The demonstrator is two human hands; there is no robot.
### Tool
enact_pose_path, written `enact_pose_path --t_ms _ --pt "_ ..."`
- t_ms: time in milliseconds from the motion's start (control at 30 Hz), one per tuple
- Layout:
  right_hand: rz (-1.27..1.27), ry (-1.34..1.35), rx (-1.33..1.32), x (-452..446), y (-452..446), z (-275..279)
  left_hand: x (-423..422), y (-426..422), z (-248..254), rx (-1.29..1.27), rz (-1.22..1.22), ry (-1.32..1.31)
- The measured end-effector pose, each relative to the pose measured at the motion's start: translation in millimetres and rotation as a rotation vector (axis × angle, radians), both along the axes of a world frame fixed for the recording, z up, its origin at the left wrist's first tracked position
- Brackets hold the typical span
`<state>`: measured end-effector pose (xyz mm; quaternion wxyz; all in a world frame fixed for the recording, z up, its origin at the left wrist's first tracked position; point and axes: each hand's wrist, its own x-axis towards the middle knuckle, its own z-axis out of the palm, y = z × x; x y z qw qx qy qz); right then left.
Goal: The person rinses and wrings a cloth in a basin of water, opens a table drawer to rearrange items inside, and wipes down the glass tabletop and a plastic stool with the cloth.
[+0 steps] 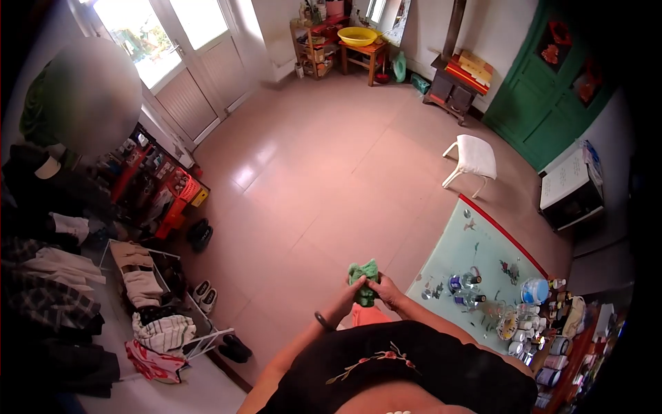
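Centrally, the green cloth (pixel 365 272) is located in front of the black top (pixel 386 359), above the tiled floor (pixel 324 179). The left hand (pixel 350 293) has its grip closed on one side of the green cloth; the right hand (pixel 389 291) has its grip closed on the opposite side. To the right, the red-edged table (pixel 452 252) supports bottles (pixel 470 298) and jars (pixel 548 376). The white stool (pixel 477 157) stands near the table's far corner
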<state>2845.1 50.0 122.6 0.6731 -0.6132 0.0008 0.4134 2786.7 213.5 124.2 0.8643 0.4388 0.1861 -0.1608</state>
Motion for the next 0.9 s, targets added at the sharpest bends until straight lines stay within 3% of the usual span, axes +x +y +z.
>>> enact_pose_path --t_ms 100,167,333,400,467,600,733,833,867,900 --pt "-0.121 -0.02 -0.007 46.3 23.3 -16.9 49.5 24.8 5.8 -0.143 0.018 -0.015" --pt "-0.175 0.022 0.053 82.5 32.8 -39.7 84.8 51.1 4.3 0.025 0.041 0.083" --pt "-0.247 0.242 0.169 230.4 87.0 -29.1 212.5 113.0 -15.0 0.149 0.107 0.149" --pt "-0.224 0.205 0.193 296.2 110.8 7.7 269.1 134.8 -8.0 0.146 0.135 0.112" --pt "-0.165 0.062 0.184 364.8 125.3 -3.9 323.0 152.9 4.5 0.091 0.207 0.074" --pt "-0.214 0.091 0.166 463.3 163.0 32.7 413.7 190.8 25.2 0.085 0.182 0.067" --pt "-0.023 -0.103 0.113 547.1 219.0 -2.0 512.5 223.7 37.0 -0.185 0.1 0.11" --pt "0.066 -0.227 0.11 608.5 266.7 -4.8 600.4 268.3 -28.8 -0.27 -0.004 0.008" --pt "0.015 -0.068 0.147 631.5 282.2 14.2 630.1 283.1 -40.5 -0.3 -0.042 -0.033" --pt "-0.04 -0.003 0.197 662.0 296.0 17.3 660.3 291.0 -20.5 -0.32 0.029 0.0"
